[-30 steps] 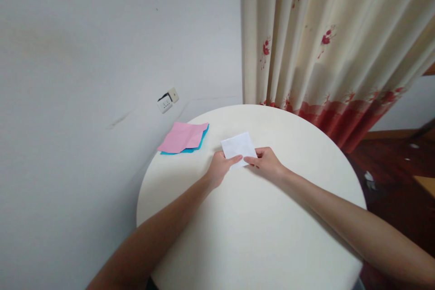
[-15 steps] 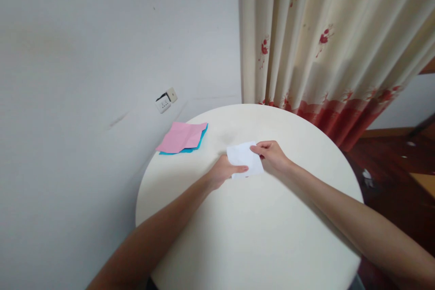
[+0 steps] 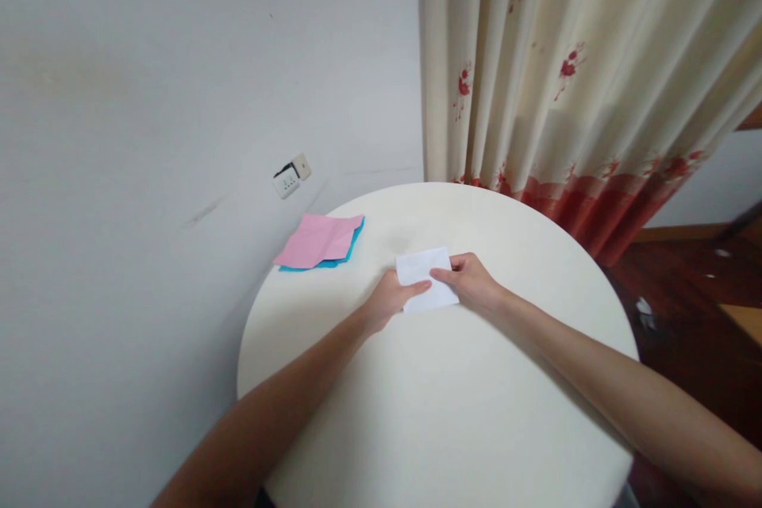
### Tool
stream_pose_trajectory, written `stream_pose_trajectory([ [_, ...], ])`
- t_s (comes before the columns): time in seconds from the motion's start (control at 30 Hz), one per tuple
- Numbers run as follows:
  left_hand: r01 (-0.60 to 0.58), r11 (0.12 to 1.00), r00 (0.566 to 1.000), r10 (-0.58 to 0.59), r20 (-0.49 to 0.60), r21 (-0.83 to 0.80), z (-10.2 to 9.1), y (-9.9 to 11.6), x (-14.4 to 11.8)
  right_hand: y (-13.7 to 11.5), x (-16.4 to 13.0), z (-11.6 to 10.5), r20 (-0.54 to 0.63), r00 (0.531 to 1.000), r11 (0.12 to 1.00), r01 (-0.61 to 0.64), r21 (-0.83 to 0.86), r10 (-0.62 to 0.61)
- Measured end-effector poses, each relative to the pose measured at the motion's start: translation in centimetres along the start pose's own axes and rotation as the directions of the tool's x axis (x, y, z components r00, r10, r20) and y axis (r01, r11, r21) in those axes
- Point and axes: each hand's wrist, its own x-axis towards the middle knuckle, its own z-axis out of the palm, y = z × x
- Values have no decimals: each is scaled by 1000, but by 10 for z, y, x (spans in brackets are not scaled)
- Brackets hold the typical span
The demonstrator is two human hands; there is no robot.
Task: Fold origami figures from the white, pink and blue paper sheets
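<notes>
A small white sheet of paper [image 3: 424,270] lies on the round cream table [image 3: 440,413], folded into a rectangle. My left hand [image 3: 390,300] pinches its left side with the thumb on top. On the sheet's right edge sits my right hand [image 3: 470,279], thumb and forefinger pressing on the paper. The two thumbs nearly meet across the middle of the sheet. Both forearms stretch over the tabletop from the near edge.
A pink sheet [image 3: 317,240] lies on a blue sheet [image 3: 351,244] at the table's far left, close to the white wall. A wall socket [image 3: 290,176] sits above them. A cream curtain [image 3: 571,71] with red flowers hangs behind; dark wooden floor [image 3: 690,294] shows at right.
My right hand slid along the paper's right side, up to the far corner and back toward the middle. The sheet shifted slightly right and rotated. My left hand kept its hold.
</notes>
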Motion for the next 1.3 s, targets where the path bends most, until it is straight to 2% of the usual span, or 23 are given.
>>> stream_pose_trajectory([
  [0.17, 24, 993, 995, -12, -100, 119, -9, 8, 4, 0, 1, -4, 59, 998, 995, 23, -99, -17],
  [0.3, -31, 995, 987, 45, -157, 92, -16, 9, 10, -1, 0, -5, 72, 997, 985, 9, -173, 3],
  [0.43, -37, 994, 974, 59, -220, 106, -16, 8, 11, -1, -1, -3, 50, 998, 988, -30, -151, 38],
  [0.5, -16, 990, 983, 42, -178, 143, -15, 9, 9, -2, -1, -3, 44, 998, 991, -47, -124, 53],
  [0.6, 45, 978, 999, -45, -6, 203, -14, 10, 4, -2, -3, -3, 62, 997, 989, -34, -147, 44],
  [0.67, 78, 967, 990, -104, 98, 243, -14, 10, 2, -3, -4, -2, 92, 995, 978, -5, -207, 24],
  [0.73, 86, 952, 985, -126, 118, 295, -14, 8, 1, -3, -5, -1, 115, 993, 966, 22, -259, 8],
  [0.87, 88, 925, 989, -126, 79, 369, -11, 7, 1, -5, -5, -1, 134, 991, 958, 39, -284, -1],
  [0.97, 126, 920, 972, -190, 141, 372, -11, 11, -1, -8, -6, -2, 136, 991, 961, 33, -274, 5],
  [1.17, 167, 904, 919, -287, 269, 394, -10, 20, -9, -6, -4, 1, 43, 998, 964, 50, -261, -40],
  [1.23, 178, 902, 900, -311, 306, 394, -10, 21, -11, -5, -1, 2, -16, 996, 963, 77, -258, -84],
  [1.3, 183, 906, 898, -312, 310, 383, -9, 19, -10, -8, 0, 2, -102, 985, 964, 113, -242, -141],
])
